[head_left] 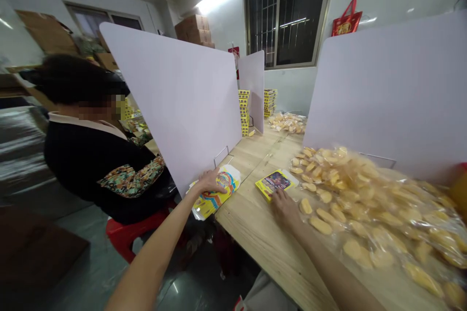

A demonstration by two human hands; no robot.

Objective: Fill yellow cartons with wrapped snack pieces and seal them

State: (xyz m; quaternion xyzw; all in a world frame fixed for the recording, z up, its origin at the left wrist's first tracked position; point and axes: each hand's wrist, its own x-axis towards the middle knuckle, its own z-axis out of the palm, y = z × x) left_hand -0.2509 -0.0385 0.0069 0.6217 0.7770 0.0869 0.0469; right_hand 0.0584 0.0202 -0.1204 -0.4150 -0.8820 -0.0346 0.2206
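My left hand [209,182] lies over a pile of flat, folded cartons [229,181], printed yellow, blue and orange, at the table's left edge. Its fingers are bent down onto the upper carton. At the near corner of a small yellow box [275,181] with a dark picture on top, my right hand [285,205] has its fingers closed on the edge. White flaps stick out at that box's right end. Just right of it spreads a heap of yellowish, oval pieces in clear wrappers [339,184].
White dividers [182,82] [383,87] stand on the wooden table [251,233] at left and right. Stacked yellow boxes [244,112] and more wrapped pieces [288,121] are farther back. A co-worker [95,155] sits on a red stool [136,233] beyond the left divider.
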